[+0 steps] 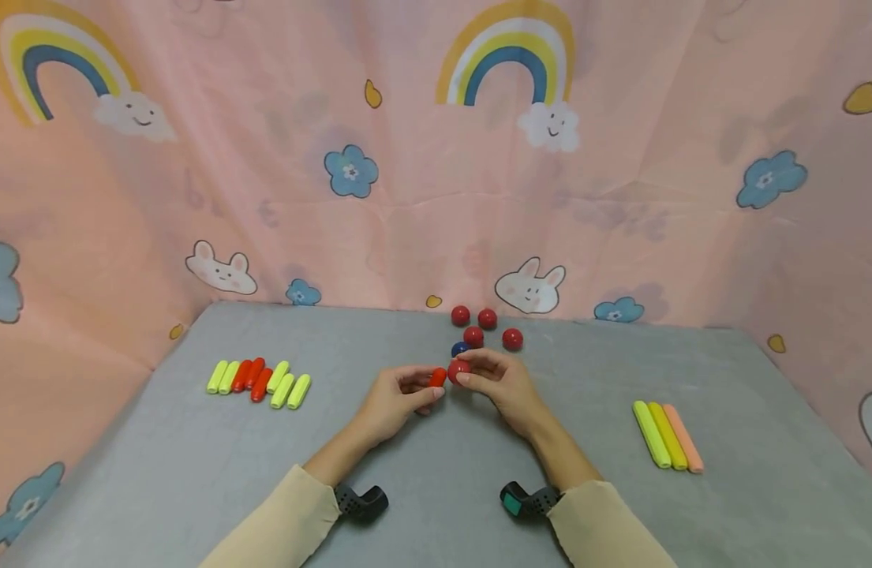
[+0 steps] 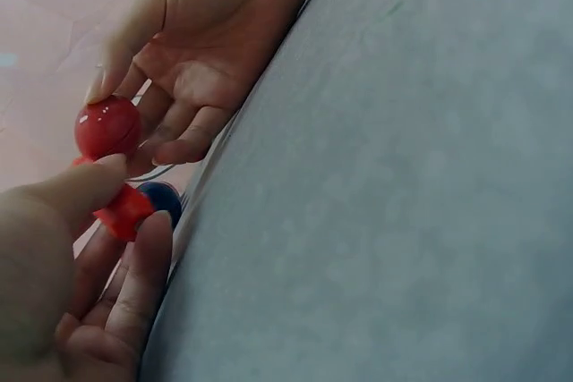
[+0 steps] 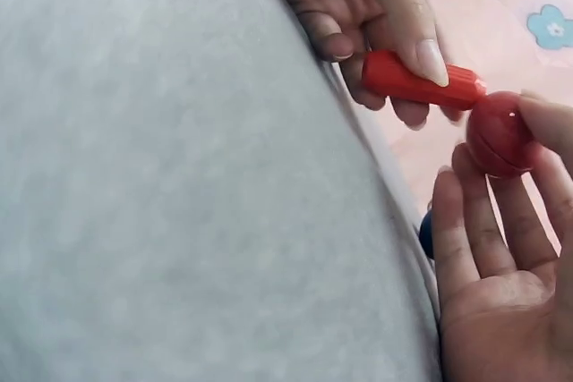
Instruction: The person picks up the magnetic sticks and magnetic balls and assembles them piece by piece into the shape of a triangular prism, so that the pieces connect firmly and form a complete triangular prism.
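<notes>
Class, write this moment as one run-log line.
left hand: pinches red stick; right hand: holds red ball; stick: tip against red ball; blue ball: just beyond

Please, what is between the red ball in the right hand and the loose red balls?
A blue ball, partly hidden, appears between them in the head view.

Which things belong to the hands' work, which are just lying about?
Likely in use:
Short red ribbed stick in left hand
Glossy red ball in right hand

Apparently idle:
Four glossy red balls
Glossy blue ball
Short red sticks
Short yellow-green sticks
Long yellow-green, yellow and peach sticks
</notes>
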`<control>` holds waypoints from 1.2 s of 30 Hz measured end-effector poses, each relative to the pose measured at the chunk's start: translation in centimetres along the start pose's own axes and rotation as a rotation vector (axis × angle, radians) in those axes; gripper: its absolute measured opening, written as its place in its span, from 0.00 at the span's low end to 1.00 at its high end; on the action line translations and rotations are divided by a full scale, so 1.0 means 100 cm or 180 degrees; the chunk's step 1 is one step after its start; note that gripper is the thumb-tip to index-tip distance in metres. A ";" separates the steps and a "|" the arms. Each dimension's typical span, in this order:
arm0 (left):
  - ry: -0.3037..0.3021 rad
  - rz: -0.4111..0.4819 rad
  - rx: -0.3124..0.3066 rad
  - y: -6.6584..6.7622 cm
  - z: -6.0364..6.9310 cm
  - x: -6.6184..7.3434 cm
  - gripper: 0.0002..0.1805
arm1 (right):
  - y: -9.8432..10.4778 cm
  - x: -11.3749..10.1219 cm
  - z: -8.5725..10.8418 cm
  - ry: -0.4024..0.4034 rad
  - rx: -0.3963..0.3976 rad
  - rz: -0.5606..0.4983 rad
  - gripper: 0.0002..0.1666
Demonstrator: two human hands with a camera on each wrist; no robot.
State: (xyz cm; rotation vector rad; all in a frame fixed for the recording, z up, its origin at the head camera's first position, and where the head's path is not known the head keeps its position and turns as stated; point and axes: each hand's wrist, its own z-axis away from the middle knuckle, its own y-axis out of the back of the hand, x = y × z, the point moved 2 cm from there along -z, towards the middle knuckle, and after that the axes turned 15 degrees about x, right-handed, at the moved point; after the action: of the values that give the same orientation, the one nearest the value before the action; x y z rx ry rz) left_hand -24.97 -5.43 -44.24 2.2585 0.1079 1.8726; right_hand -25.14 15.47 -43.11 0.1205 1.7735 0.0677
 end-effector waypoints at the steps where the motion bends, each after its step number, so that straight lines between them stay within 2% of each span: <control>1: -0.0020 -0.0013 -0.0006 0.000 0.000 0.000 0.20 | 0.000 0.001 0.001 0.0011 -0.0058 -0.0008 0.19; 6: -0.0094 -0.0140 -0.0025 0.001 0.002 0.001 0.19 | -0.001 0.004 0.000 0.0052 -0.0163 -0.0047 0.19; 11: -0.0155 -0.0330 -0.0098 0.002 0.004 0.001 0.18 | -0.002 0.004 0.000 -0.0031 -0.0288 -0.0008 0.20; 16: -0.0171 -0.0371 -0.0095 0.002 0.003 0.000 0.16 | -0.002 0.003 -0.001 -0.0061 -0.0311 0.0023 0.19; 20: -0.0074 -0.0278 0.0009 0.002 0.003 -0.002 0.16 | -0.003 0.002 0.000 0.0039 -0.0360 0.0067 0.17; 26: -0.0027 -0.0048 0.0226 0.001 0.001 0.001 0.15 | -0.005 -0.002 0.002 0.0322 -0.0434 0.0515 0.18; 30: -0.0047 -0.0010 0.0219 0.000 0.000 0.001 0.14 | -0.008 -0.001 0.002 0.0356 -0.0467 0.0644 0.16; 36: 0.0004 0.0044 0.0223 0.001 0.001 0.001 0.14 | -0.010 0.000 0.003 0.0309 -0.0468 0.0613 0.15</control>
State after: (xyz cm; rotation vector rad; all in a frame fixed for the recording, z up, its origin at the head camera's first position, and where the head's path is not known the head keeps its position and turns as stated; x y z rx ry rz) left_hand -24.89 -5.54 -44.14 2.3093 0.1608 1.9061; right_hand -24.93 14.45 -43.30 0.1839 1.8429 0.3472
